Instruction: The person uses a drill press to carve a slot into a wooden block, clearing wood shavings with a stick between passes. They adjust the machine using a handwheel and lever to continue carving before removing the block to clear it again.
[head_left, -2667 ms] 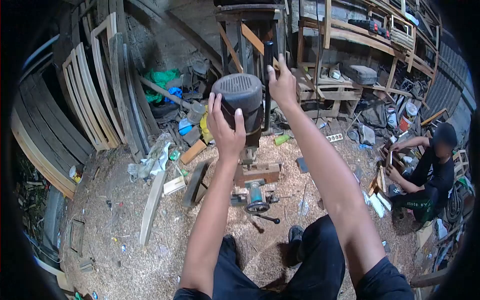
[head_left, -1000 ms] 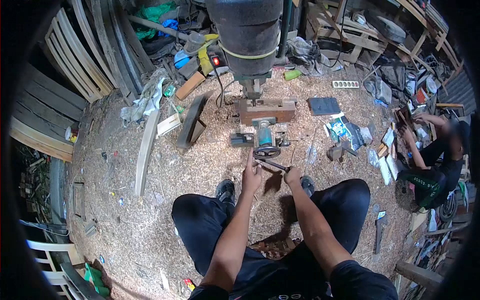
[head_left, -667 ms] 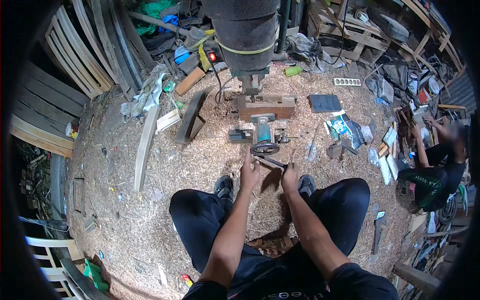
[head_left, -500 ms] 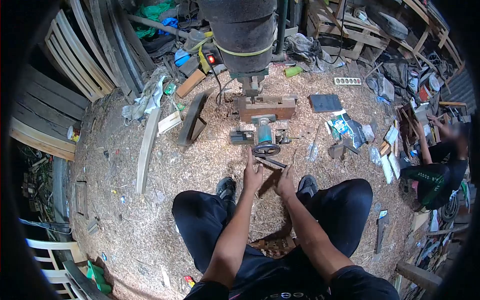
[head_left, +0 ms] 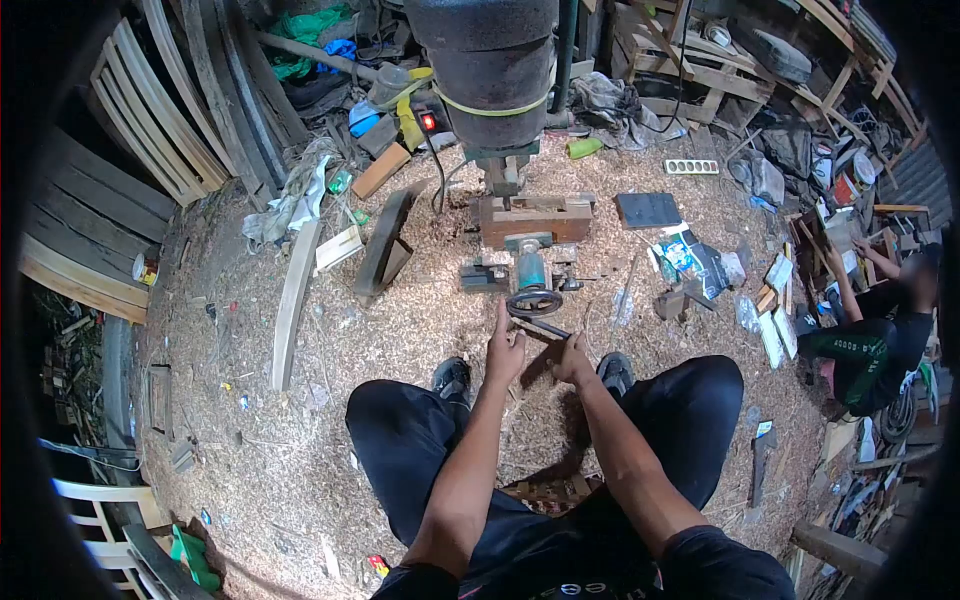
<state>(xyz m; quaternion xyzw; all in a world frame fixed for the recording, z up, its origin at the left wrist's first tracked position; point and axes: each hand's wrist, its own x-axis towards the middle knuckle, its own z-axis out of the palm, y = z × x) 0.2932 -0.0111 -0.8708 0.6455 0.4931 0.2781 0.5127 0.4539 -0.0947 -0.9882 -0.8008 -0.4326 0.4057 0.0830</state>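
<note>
The black short-sleeved T-shirt [head_left: 500, 587] carries pale lettering [head_left: 568, 590], cut off near six o'clock. Below it come plain navy-black trousers [head_left: 405, 435] and dark lace-up-shaped shoes [head_left: 452, 378] with greyish uppers.

Glossy dark metal handwheel [head_left: 534, 303]; rough, matt reddish-brown wood block [head_left: 537, 224].

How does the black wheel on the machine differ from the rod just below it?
The wheel is a round ring; the rod is straight and slim. The wheel is clear of the right hand; the rod reaches it. Both look dark.
</note>
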